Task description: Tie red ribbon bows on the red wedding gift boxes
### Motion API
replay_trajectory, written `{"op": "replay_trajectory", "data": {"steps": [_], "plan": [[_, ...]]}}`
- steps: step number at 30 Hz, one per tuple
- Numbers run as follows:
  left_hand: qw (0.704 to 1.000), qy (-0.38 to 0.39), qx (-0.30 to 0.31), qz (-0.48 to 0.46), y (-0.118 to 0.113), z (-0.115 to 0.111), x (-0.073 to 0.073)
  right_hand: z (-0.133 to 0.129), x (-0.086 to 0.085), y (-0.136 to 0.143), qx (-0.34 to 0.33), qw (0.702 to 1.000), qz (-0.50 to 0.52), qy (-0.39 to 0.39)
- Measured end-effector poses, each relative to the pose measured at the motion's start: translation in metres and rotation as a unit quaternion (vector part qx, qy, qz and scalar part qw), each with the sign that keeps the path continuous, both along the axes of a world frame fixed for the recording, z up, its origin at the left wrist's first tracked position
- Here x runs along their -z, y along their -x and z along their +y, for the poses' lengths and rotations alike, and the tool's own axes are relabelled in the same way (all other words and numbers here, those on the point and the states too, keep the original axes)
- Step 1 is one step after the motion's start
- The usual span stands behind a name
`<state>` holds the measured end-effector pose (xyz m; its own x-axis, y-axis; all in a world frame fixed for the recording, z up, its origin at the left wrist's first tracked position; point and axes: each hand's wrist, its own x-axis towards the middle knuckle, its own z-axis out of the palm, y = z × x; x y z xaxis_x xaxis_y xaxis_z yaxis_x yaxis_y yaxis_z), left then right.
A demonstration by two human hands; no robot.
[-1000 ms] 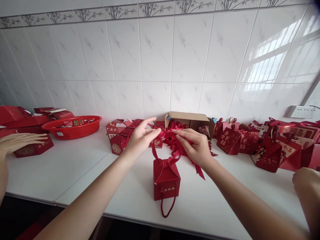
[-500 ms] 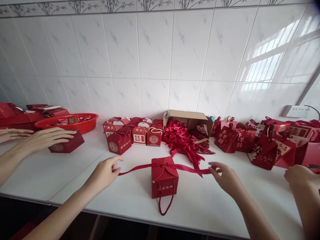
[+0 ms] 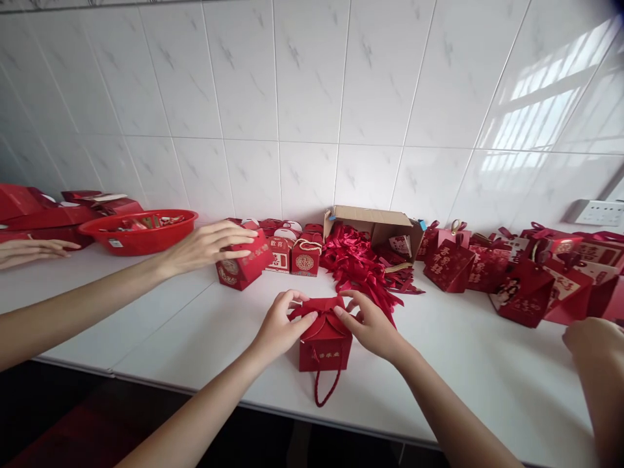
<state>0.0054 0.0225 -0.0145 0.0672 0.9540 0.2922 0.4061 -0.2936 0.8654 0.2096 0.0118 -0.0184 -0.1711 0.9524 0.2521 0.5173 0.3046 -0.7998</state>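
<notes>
A red box [image 3: 325, 351] with gold characters stands upright on the white table in front of me, its flaps folded together on top. A twisted red cord handle [image 3: 327, 396] hangs down its front. My left hand [image 3: 283, 322] is at the top left of the box, thumb and fingers closed on the red ribbon [image 3: 319, 311] close to the flaps. At the top right, my right hand [image 3: 366, 321] pinches the ribbon's other side. The ribbon lies across the top of the box, partly hidden by my fingers.
Another person's hand [image 3: 214, 246] holds a red box [image 3: 244, 260] at the left. Behind are small boxes [image 3: 305, 260], a cardboard box [image 3: 373, 216] and red ribbons [image 3: 348, 253]. A red basin [image 3: 136, 239] stands left; finished bags [image 3: 448, 265] and a person's hand [image 3: 592, 338] are right.
My hands have come inward from the outstretched ribbon ends to the top of the box. The other person's left-side hand has moved a box right, beside the small boxes. The view has tilted down slightly.
</notes>
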Motion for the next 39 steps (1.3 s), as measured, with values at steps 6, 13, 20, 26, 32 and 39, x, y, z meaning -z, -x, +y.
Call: {"op": "replay_trajectory", "data": {"steps": [6,13,20,26,32,39], "plan": [[1.0,0.002,0.002,0.0,0.001,0.0,0.001,-0.003,0.0,-0.002,-0.042,0.999,0.014,-0.005],[1.0,0.008,0.009,0.009,-0.001,-0.001,-0.004,0.002,-0.016,-0.003,-0.136,0.99,-0.043,0.001],[1.0,0.014,0.01,0.026,0.0,0.0,0.002,0.002,-0.016,0.0,-0.105,0.989,-0.1,-0.027],[0.996,0.045,-0.018,0.076,0.007,0.003,0.001,0.002,-0.005,-0.005,-0.063,0.998,0.01,0.025],[0.988,0.137,0.077,0.007,0.013,0.0,-0.012,0.008,0.004,-0.018,-0.049,0.99,0.116,0.07],[0.992,0.114,0.054,-0.018,0.021,0.004,-0.011,0.012,0.005,-0.026,-0.066,0.985,0.149,0.059]]}}
